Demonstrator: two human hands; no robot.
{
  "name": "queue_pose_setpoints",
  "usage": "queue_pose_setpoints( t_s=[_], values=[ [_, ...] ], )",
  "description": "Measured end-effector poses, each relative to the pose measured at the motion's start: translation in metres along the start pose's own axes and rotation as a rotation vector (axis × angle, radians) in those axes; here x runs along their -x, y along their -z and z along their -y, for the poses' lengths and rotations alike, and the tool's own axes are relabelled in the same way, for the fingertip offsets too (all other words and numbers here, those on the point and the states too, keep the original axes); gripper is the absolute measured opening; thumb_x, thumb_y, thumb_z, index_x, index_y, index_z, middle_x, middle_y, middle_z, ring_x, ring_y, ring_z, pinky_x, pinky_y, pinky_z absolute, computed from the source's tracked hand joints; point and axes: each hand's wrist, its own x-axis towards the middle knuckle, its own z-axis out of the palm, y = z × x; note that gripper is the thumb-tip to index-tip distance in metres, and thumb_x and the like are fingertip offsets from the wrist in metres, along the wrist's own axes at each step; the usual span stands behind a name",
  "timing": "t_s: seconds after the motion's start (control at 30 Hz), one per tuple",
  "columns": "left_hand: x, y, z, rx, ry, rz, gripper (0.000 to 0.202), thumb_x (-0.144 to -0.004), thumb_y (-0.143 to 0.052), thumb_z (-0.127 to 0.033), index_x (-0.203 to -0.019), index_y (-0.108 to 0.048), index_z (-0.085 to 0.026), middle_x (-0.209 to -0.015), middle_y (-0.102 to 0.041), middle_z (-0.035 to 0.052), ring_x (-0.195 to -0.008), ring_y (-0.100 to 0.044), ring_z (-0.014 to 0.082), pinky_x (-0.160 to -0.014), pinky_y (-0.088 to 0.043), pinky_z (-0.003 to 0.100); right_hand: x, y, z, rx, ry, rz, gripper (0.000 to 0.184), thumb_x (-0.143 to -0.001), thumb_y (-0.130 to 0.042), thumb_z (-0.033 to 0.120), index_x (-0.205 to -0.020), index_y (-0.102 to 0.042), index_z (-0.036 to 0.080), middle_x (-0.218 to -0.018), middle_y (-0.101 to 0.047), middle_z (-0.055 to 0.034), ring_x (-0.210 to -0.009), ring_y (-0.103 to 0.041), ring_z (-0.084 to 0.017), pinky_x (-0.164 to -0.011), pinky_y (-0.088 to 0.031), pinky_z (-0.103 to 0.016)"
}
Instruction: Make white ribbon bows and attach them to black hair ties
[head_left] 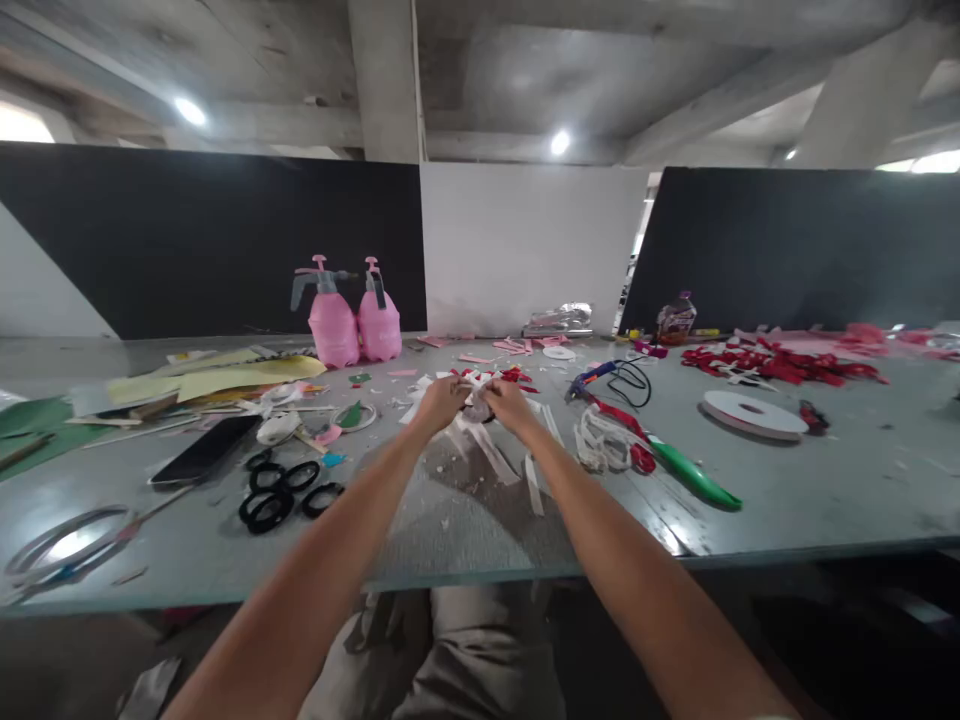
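A white ribbon piece [478, 399] is pinched between left hand [441, 400] and right hand [510, 404], fingertips closed on it. It is held over cut strips [491, 452], so supply lies close.

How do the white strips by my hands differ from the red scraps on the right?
The white strips are long, narrow and few, fanned toward the near edge; the red scraps are shorter, many, heaped wide. The white strips run up to the left hand and right hand, which pinch their top end; the red scraps lie untouched, far right. Both lie on the grey table.
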Motion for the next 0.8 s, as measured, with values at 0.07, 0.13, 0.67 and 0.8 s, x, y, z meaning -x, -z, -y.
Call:
queue_pose_setpoints(
  t_s=[0.07,0.13,0.67,0.8],
  values=[
    [0.001,-0.012,-0.002,0.133,0.033,-0.156,0.025,-0.081,-0.047,-0.027,-0.095,-0.064,-0.016,-0.080,-0.067,0.0039,-0.068,-0.059,0.0138,-0.062,-0.044,0.024,-0.002,0.000,0.002,-0.179,-0.060,-0.062,0.022,-0.073,-0.053,0.037,-0.066,-0.057,0.016,-0.056,-0.052,0.0035,-0.053,-0.045,-0.010,-0.053,-0.033,-0.022],
    [0.008,-0.015,-0.001,0.254,0.043,-0.201,0.022,-0.082,-0.046,-0.027,-0.093,-0.063,-0.016,-0.071,-0.062,0.0007,-0.058,-0.053,0.0103,-0.054,-0.039,0.020,-0.002,-0.001,0.004,-0.316,-0.080,-0.045,0.024,-0.072,-0.056,0.041,-0.071,-0.057,0.017,-0.056,-0.050,0.0046,-0.051,-0.044,-0.009,-0.053,-0.034,-0.022],
    [0.015,0.019,0.024,0.219,0.021,-0.602,0.036,-0.072,-0.053,-0.021,-0.106,-0.063,-0.018,-0.103,-0.064,0.0070,-0.087,-0.059,0.0177,-0.077,-0.047,0.030,0.007,0.029,0.020,-0.575,-0.176,0.265,0.029,-0.068,-0.070,0.043,-0.076,-0.057,0.018,-0.048,-0.033,0.0102,-0.037,-0.024,-0.003,-0.035,-0.021,-0.018],
    [0.023,0.014,0.004,0.176,-0.224,-0.324,0.038,-0.079,-0.049,-0.027,-0.115,-0.061,-0.019,-0.121,-0.061,0.0070,-0.113,-0.051,0.0225,-0.099,-0.037,0.036,0.007,0.033,0.023,-0.553,-0.128,0.270,0.027,-0.070,-0.068,0.041,-0.078,-0.062,0.016,-0.045,-0.031,0.0101,-0.036,-0.020,-0.003,-0.035,-0.013,-0.019]
  ],
)
